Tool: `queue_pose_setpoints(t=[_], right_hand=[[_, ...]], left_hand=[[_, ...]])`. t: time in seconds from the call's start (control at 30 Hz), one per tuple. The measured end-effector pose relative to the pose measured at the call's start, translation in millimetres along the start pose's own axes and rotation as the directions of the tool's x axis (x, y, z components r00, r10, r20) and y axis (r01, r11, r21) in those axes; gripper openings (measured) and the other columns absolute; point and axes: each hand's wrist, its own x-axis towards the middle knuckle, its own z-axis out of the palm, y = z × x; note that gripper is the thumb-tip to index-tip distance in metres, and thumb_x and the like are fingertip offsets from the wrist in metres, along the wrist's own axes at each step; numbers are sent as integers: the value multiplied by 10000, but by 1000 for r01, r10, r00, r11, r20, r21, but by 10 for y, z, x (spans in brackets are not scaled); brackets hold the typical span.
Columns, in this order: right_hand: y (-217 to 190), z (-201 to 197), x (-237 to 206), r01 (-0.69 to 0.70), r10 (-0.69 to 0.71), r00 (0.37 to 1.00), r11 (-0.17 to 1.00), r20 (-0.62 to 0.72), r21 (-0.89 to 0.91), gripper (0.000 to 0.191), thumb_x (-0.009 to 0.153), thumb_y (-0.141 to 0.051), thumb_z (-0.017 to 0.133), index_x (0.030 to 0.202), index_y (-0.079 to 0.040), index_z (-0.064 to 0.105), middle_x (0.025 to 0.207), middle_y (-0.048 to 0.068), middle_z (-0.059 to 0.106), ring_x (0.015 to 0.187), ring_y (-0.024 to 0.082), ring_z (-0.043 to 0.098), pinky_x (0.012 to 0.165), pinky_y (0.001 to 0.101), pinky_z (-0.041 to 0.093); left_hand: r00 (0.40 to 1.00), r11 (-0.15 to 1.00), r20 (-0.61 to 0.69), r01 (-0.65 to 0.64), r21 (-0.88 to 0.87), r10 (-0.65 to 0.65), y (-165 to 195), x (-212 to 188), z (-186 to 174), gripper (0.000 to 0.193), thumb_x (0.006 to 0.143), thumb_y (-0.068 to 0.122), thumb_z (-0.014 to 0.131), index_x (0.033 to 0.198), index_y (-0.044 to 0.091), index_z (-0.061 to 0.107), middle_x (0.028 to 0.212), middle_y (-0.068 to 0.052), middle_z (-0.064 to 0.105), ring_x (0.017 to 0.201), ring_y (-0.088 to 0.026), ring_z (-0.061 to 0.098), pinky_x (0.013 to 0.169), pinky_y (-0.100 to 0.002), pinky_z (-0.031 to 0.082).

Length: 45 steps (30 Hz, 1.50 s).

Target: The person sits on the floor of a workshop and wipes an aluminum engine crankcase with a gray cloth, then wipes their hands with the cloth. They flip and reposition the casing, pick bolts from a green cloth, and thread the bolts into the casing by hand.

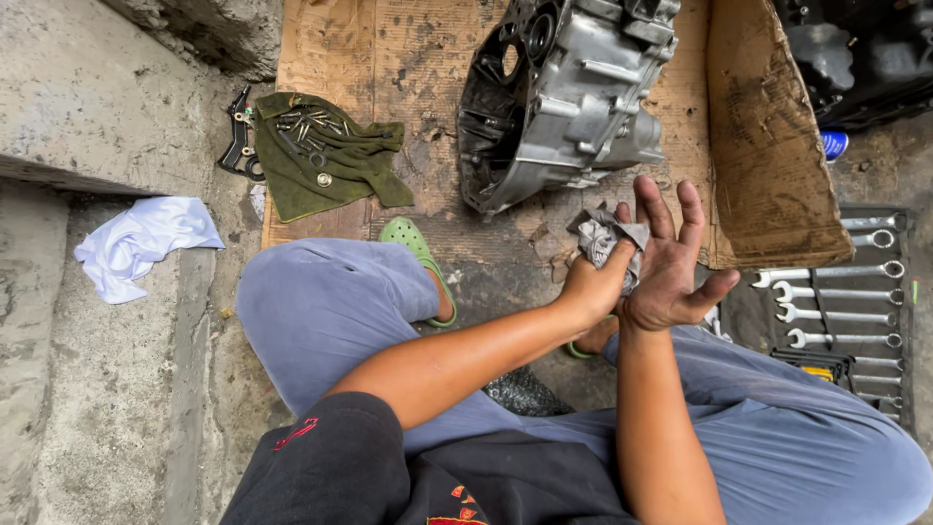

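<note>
Squatting over a sheet of cardboard [408,58] on the floor, the person holds both hands up in front of the knees in the head view. The left hand [595,282] is closed around a crumpled grey rag [604,236] and presses it into the palm of the right hand [671,267], which is spread open, fingers [656,206] pointing away and thumb out to the side. The right hand grips nothing; it only meets the rag. The rag sits between the two hands, raised above the cardboard, just in front of a large metal gearbox casing [573,92] that lies tilted on the cardboard.

Left of the casing, a green cloth [321,160] lies on the cardboard with a heap of small bolts [306,126] on it, and a black bracket [238,141] lies beside its left edge. A white cloth [141,243] lies on the concrete step [87,107] farther left. A green sandal [418,253] shows beside the blue-trousered knee. To the right, a row of spanners [841,292] lies in a tray [909,321] on the floor, beyond a bent-up cardboard flap [768,165].
</note>
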Motion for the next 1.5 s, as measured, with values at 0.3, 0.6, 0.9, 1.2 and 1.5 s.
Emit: queue_pose_setpoints(t=[0.3,0.6,0.9,1.2,1.5], right_hand=[[-127,-56,46,-78,76,997,995,24,68,1120,880,-888,371,1664,-92,281,1558,273,443,1538,372,347,1259,514,305],[-166,-36,18,-56,59,998,992,25,-109,1135,885,-899,369,1660,-75,282,1485,314,493,1497,424,412,1227,548,362],[-361,-55,91,114,-126,984,989,-126,-98,991,917,-853,362,1510,-66,466,1378,177,640,1350,316,527,1177,460,383],[-269,-137,-39,-99,171,979,871,-108,482,1036,831,-894,394,1417,-48,511,1283,144,613,1310,280,532,1162,416,389],[-135,-114,39,-156,158,987,982,-10,102,1172,831,-910,318,1568,-1,398,1443,262,554,1366,358,494,1176,480,373]], left_hand=[[968,975,139,218,-46,-210,206,-203,-70,432,999,483,577,925,66,663,738,-39,663,522,-146,599,420,-310,459],[986,955,108,-148,257,123,162,-195,-46,403,982,415,622,945,26,720,778,-70,744,707,-191,714,602,-371,542],[964,943,231,-191,272,129,388,-43,-123,382,933,434,680,1061,80,742,951,-96,780,875,-210,741,776,-355,581],[869,926,468,298,-232,-162,-18,-3,-60,409,1001,322,674,1282,28,631,1138,-120,704,971,-183,683,797,-337,566],[961,986,223,-162,-31,165,21,-35,-17,304,1025,294,654,1168,26,649,1033,-52,702,915,-133,642,735,-318,533]])
